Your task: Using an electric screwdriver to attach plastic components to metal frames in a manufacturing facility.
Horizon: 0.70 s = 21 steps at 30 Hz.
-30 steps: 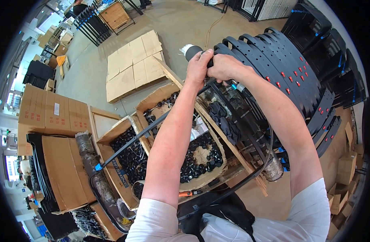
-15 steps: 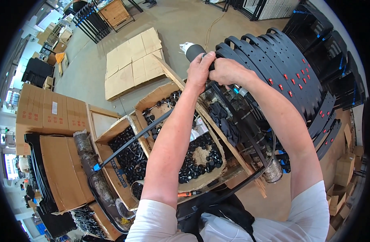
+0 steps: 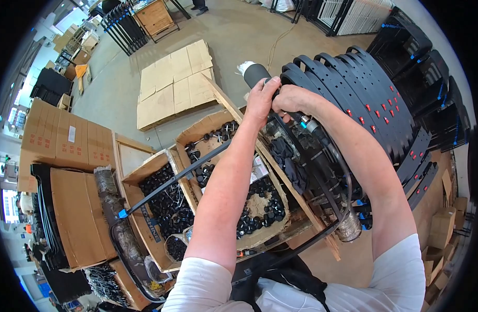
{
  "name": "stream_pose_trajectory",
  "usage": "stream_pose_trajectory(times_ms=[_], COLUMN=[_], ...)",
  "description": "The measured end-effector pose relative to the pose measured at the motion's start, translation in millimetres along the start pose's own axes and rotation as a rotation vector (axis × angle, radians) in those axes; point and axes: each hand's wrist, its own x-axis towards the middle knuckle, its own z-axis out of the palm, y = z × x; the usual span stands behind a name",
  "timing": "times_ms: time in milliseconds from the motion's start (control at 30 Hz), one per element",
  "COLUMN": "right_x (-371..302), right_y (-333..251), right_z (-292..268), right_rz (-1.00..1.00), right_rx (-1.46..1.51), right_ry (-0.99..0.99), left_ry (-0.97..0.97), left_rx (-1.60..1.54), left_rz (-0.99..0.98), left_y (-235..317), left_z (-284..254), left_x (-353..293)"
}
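Note:
Both of my hands meet beyond the boxes, beside a black padded cylinder [image 3: 255, 74] with white wrapping at its far end. My left hand [image 3: 260, 101] is closed near the cylinder's close end; what lies inside its fingers is hidden. My right hand [image 3: 297, 100] is wrapped round a dark air tool, mostly covered by the fingers. Its silver hose coupling [image 3: 311, 125] with a blue-green ring sticks out below the hand, and a dark hose runs down from it. A black bent metal frame [image 3: 168, 183] with a blue-wrapped end reaches across the boxes under my left forearm.
Cardboard boxes [image 3: 145, 229] of black knobs and bolts stand below my left arm. A wooden plank [image 3: 296, 195] edges them; dark cloth [image 3: 288, 164] lies beside it. Curved black panels [image 3: 348, 88] with red caps are stacked at right. Flattened cardboard [image 3: 174, 86] lies on the floor.
The whole scene sits slightly lower in the picture. Both hands stay closed at the same spot beside the padded cylinder, with hardly any motion between them.

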Motion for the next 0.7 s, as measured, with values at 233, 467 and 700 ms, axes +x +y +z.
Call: stream_pose_trajectory(times_ms=[233, 467, 700], right_x=[-4, -9, -68], right_y=[-3, -3, -100], right_z=[-4, -5, 57], right_rz=[-0.042, -0.027, -0.018], right_rx=[0.009, 0.005, -0.189], right_ry=[0.038, 0.078, 0.065], left_ry=[-0.053, -0.102, 0.046], left_rx=[-0.069, -0.073, 0.054], left_rz=[-0.022, -0.084, 0.118], left_y=[9, 28, 71], left_z=[9, 20, -50], left_x=[-1, -6, -76])
